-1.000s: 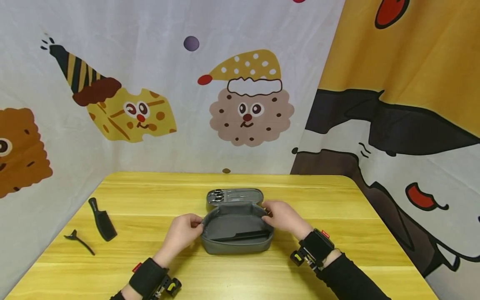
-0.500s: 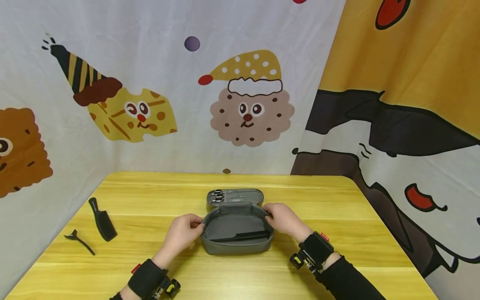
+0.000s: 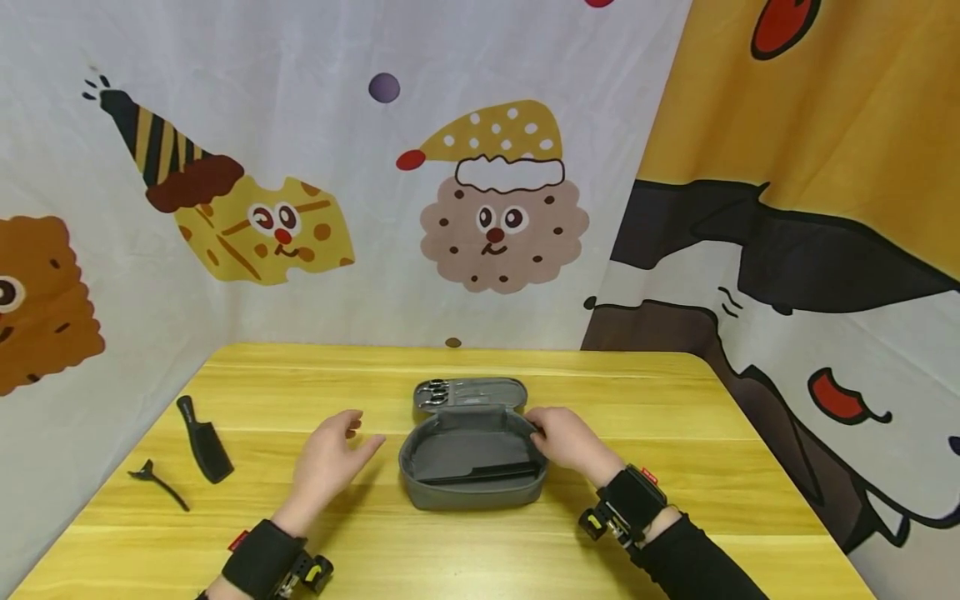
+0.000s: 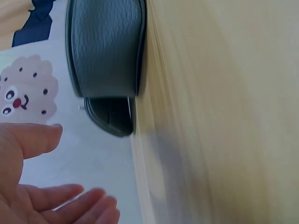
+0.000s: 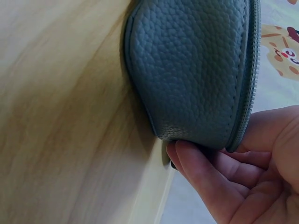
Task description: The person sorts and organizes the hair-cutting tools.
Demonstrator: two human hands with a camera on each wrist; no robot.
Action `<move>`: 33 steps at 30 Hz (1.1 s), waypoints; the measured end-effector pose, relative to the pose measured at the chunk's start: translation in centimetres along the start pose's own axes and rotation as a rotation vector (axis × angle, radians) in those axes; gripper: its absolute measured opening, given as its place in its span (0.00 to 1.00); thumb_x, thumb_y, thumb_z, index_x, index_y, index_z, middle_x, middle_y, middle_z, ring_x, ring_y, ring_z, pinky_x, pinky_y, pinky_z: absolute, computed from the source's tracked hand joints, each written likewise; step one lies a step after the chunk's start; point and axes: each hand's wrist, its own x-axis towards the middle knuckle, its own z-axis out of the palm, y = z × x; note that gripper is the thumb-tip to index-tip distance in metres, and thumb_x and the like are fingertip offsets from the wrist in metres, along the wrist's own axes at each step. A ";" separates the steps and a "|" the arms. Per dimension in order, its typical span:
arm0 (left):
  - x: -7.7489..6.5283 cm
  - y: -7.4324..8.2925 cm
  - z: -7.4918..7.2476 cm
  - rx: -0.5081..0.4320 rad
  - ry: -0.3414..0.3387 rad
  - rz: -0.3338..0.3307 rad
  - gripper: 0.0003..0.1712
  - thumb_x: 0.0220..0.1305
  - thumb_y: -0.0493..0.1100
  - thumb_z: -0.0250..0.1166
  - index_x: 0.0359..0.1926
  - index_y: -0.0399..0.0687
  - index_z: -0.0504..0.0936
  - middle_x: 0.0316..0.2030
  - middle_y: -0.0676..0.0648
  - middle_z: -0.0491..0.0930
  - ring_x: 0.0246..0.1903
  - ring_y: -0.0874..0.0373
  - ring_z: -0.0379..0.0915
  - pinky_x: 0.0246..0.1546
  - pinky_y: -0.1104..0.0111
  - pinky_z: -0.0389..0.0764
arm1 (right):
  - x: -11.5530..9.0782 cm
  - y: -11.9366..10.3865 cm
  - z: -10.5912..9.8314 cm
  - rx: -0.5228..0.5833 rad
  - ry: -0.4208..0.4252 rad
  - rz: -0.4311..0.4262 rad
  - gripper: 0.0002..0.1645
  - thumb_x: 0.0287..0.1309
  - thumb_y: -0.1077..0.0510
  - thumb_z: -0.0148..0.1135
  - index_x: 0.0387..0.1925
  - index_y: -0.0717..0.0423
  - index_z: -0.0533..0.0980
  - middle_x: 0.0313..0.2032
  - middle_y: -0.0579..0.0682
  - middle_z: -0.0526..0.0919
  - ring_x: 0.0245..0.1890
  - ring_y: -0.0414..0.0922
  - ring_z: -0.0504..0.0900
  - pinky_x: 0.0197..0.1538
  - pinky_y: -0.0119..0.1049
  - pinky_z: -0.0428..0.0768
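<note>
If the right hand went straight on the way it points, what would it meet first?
The gray case: the right hand grips its right end, so there is no gap. Past that, the line seems to run toward the open lid, though depth is unclear.

Head: I look forward and down across the worktop (image 3: 465, 554) to the printed backdrop (image 3: 315, 100); widest view. Left wrist: low, turned sideways, facing past the left hand (image 3: 326, 462) to the grey zip case (image 3: 480, 497). Right wrist: also sideways, nearer, facing the case close by the right hand (image 3: 567, 437). All three share the case; head and left wrist share the biscuit print (image 3: 502, 265).
</note>
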 end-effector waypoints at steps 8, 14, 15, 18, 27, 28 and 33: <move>0.3 -2.1 -2.3 0.075 0.088 -0.010 0.39 0.60 0.47 0.72 0.61 0.21 0.69 0.54 0.21 0.71 0.56 0.26 0.65 0.58 0.39 0.64 | 0.0 -0.3 -0.1 -0.007 0.009 -0.007 0.06 0.58 0.71 0.65 0.37 0.60 0.81 0.28 0.46 0.80 0.28 0.41 0.76 0.33 0.40 0.75; 0.4 -4.0 -4.1 0.147 0.200 -0.010 0.43 0.54 0.46 0.76 0.59 0.16 0.68 0.51 0.17 0.69 0.54 0.23 0.61 0.58 0.37 0.56 | 0.0 -0.3 -0.1 -0.011 0.007 0.006 0.07 0.58 0.70 0.65 0.38 0.60 0.81 0.29 0.47 0.80 0.29 0.41 0.76 0.34 0.40 0.76; 0.5 -4.4 -4.5 0.163 0.207 -0.017 0.44 0.54 0.46 0.75 0.59 0.16 0.67 0.51 0.17 0.68 0.53 0.22 0.61 0.58 0.37 0.56 | 0.0 -0.3 0.0 -0.009 0.006 0.008 0.07 0.58 0.70 0.65 0.38 0.60 0.81 0.29 0.47 0.81 0.29 0.41 0.76 0.34 0.40 0.76; 0.7 -5.4 -5.5 0.204 0.200 -0.057 0.46 0.54 0.48 0.75 0.59 0.14 0.66 0.51 0.15 0.66 0.53 0.21 0.59 0.55 0.35 0.57 | -0.1 -0.3 0.0 -0.007 0.007 0.009 0.07 0.58 0.70 0.65 0.38 0.60 0.81 0.30 0.47 0.81 0.29 0.41 0.77 0.34 0.40 0.77; 2.0 -8.7 -8.0 0.246 0.085 -0.194 0.51 0.60 0.57 0.69 0.61 0.13 0.60 0.50 0.12 0.61 0.52 0.17 0.53 0.47 0.31 0.57 | -0.1 -0.2 0.0 -0.007 0.004 0.003 0.07 0.58 0.70 0.65 0.38 0.60 0.81 0.30 0.48 0.82 0.31 0.43 0.79 0.35 0.42 0.78; 2.1 -9.0 -8.2 0.249 0.079 -0.203 0.51 0.60 0.58 0.68 0.60 0.13 0.60 0.50 0.12 0.61 0.53 0.17 0.53 0.48 0.31 0.57 | -0.1 -0.2 0.0 -0.005 0.003 0.004 0.07 0.58 0.70 0.65 0.38 0.60 0.81 0.31 0.48 0.82 0.31 0.44 0.79 0.35 0.42 0.78; 2.6 -10.6 -9.0 0.265 0.047 -0.247 0.49 0.61 0.59 0.67 0.53 0.12 0.61 0.47 0.11 0.61 0.51 0.15 0.52 0.48 0.31 0.57 | -0.2 -0.2 0.0 0.004 0.002 0.016 0.07 0.58 0.69 0.66 0.39 0.60 0.82 0.32 0.52 0.83 0.33 0.45 0.81 0.38 0.43 0.79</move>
